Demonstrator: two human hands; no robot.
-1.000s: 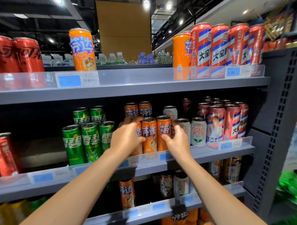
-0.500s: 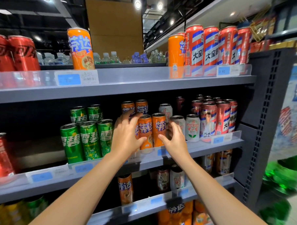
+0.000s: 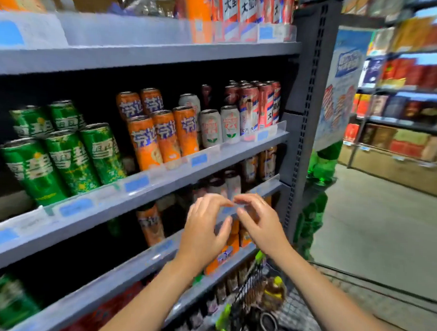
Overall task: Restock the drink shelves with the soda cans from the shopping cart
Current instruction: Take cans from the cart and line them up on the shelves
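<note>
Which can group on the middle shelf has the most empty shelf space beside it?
The green cans: bare, dark shelf lies to their left, while the orange cans stand beside white cans.

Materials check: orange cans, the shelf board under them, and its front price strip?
Orange cans: likely thin aluminium with a glossy printed wrap and bare silvery rims on top. Shelf board: looks like painted sheet metal, matte grey, flat folded edge. Price strip: seemingly clear plastic, since cans and blue labels show through it.

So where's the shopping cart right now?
In the head view the shopping cart sits at the bottom, right of centre, its wire basket tucked against the lowest shelves just under the right hand, beside the open aisle floor.
</note>
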